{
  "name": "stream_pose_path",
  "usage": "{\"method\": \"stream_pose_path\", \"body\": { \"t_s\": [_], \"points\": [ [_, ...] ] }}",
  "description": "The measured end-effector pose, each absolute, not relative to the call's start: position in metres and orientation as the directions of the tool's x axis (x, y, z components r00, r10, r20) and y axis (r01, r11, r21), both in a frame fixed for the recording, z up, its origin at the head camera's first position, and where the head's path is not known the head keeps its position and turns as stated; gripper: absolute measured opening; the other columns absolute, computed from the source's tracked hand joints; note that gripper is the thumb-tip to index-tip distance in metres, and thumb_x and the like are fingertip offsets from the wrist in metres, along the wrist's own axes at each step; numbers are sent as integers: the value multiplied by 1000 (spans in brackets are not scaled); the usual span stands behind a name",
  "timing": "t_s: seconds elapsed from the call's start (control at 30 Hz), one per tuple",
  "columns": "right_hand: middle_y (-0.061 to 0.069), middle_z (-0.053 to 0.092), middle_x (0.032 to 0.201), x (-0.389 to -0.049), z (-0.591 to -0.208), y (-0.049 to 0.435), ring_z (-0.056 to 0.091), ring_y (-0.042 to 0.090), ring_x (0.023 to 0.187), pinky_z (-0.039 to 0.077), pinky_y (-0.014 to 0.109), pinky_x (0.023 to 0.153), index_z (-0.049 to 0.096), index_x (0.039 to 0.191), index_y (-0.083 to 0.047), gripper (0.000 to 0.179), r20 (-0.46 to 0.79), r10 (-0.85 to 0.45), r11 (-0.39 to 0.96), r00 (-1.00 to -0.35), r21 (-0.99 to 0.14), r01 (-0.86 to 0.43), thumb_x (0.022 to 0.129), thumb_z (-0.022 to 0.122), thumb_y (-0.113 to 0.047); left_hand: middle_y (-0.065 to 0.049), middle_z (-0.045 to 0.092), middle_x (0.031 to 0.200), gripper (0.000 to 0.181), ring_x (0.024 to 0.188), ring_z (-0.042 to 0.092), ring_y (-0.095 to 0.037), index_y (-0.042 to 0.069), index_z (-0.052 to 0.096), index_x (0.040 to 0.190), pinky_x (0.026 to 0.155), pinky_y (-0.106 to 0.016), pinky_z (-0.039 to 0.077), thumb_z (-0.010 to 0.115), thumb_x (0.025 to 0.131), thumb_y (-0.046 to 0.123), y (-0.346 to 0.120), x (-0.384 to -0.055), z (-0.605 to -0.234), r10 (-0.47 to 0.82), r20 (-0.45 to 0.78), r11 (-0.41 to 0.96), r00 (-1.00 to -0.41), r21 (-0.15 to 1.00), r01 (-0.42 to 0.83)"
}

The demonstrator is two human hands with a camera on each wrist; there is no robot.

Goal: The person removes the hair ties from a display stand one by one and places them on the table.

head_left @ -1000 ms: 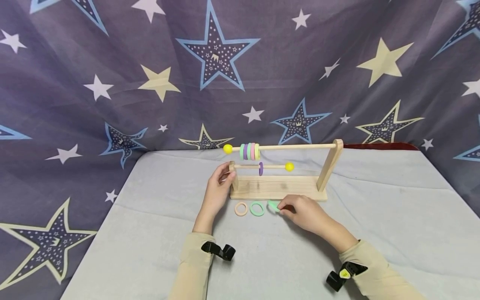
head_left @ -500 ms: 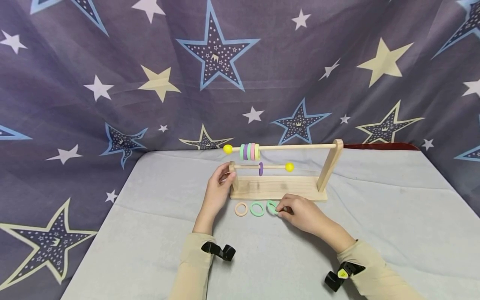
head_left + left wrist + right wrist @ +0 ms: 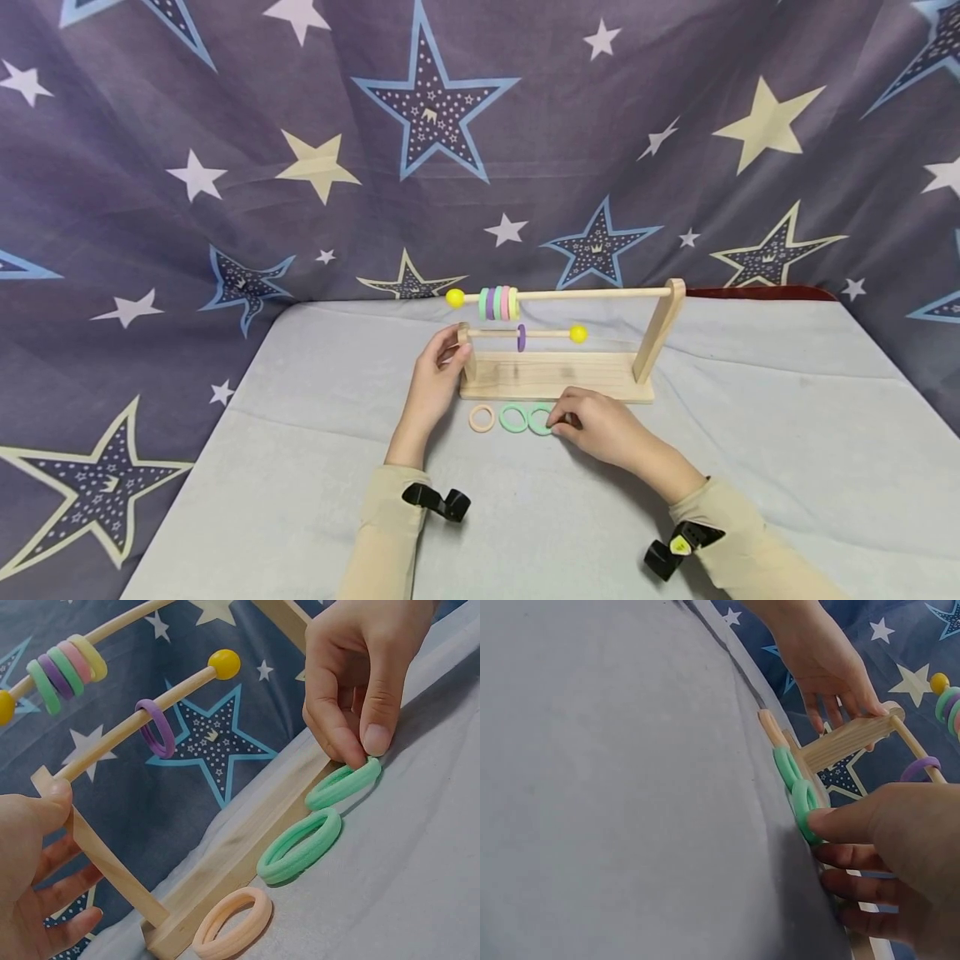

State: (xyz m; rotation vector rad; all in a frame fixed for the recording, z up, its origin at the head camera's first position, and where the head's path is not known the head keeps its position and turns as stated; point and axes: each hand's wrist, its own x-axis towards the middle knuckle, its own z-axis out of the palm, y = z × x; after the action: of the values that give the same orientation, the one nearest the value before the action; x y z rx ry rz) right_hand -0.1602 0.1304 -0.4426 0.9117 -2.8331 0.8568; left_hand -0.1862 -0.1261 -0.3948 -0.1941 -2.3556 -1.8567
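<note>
Left hand [image 3: 437, 371] grips a post [image 3: 116, 864], lower fingers [image 3: 71, 891] hidden from head view; right hand [image 3: 603, 423] pinches a green ring [image 3: 339, 793]

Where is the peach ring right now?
In the head view, the peach ring lies on the cloth, left of the two green rings, just in front of the wooden stand.

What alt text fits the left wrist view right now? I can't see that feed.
A person's right grip pinches a mint-green ring, in a row with another green ring and a peach ring along a wooden stand's base; the left grip holds the stand's upright. A purple ring hangs on the lower rod and five pastel rings on the upper rod.
</note>
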Motion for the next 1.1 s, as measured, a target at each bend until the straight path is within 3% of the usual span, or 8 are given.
{"method": "stream_pose_path", "body": {
  "t_s": [0.3, 0.63, 0.93, 1.1],
  "points": [
    [-12, 62, 85, -162, -440, 134, 57, 6, 76, 49, 31, 70, 74, 86, -17, 4, 180, -533, 665, -827, -515, -541, 87, 77, -16, -25, 57, 133, 43, 121, 56, -38, -5, 49, 139, 100, -49, 43, 58, 101, 12, -127, -186, -395, 17, 191, 232, -981, 954, 190],
    [-10, 61, 87, -161, -441, 131, 52, 5, 72, 47, 28, 66, 75, 90, -20, 10, 176, -542, 691, -822, -463, -555, 85, 79, -13, -26, 56, 133, 44, 121, 55, -38, -5, 49, 140, 101, -49, 43, 58, 101, 13, -127, -186, -394, 19, 194, 232, -981, 953, 193],
    [-12, 56, 81, -160, -442, 132, 53, 4, 72, 47, 26, 65, 73, 92, -17, 10, 172, -517, 696, -838, -485, -529, 86, 77, -10, -26, 57, 132, 43, 120, 55, -38, -5, 49, 139, 101, -49, 43, 58, 101, 12, -126, -185, -394, 18, 190, 230, -982, 955, 189],
    [-12, 61, 84, -161, -439, 134, 55, 3, 75, 49, 28, 69, 73, 95, -16, 10, 176, -522, 674, -835, -515, -530, 87, 75, -9, -26, 56, 133, 43, 121, 55, -38, -5, 49, 139, 101, -49, 42, 58, 101, 13, -126, -185, -394, 14, 188, 231, -982, 955, 186]
  ]
}}
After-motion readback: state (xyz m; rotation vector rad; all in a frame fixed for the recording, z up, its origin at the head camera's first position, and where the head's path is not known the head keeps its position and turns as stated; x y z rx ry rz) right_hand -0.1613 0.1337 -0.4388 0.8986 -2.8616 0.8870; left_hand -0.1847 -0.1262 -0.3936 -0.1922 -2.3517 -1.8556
